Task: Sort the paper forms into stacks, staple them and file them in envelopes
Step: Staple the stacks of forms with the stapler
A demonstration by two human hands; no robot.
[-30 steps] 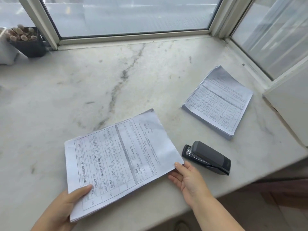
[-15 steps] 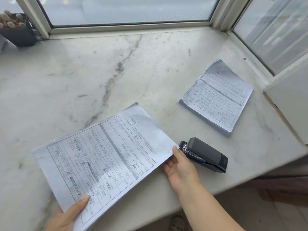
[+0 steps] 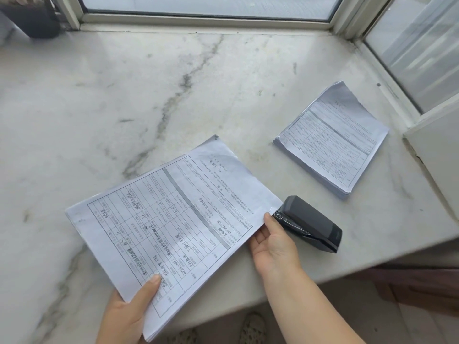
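Paper forms [image 3: 171, 219], light and floppy, sag unless held at opposite edges as now, the left hand [image 3: 129, 316] and right hand [image 3: 273, 244] both pinching them beside the stapler [image 3: 310, 225].

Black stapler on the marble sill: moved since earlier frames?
No. The black stapler keeps its spot beside the small stack of forms; only the camera shifted.

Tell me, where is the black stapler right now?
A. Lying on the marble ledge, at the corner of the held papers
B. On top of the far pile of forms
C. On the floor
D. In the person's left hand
A: the stapler lies on the marble ledge, its front end at the corner of the papers that both hands hold.
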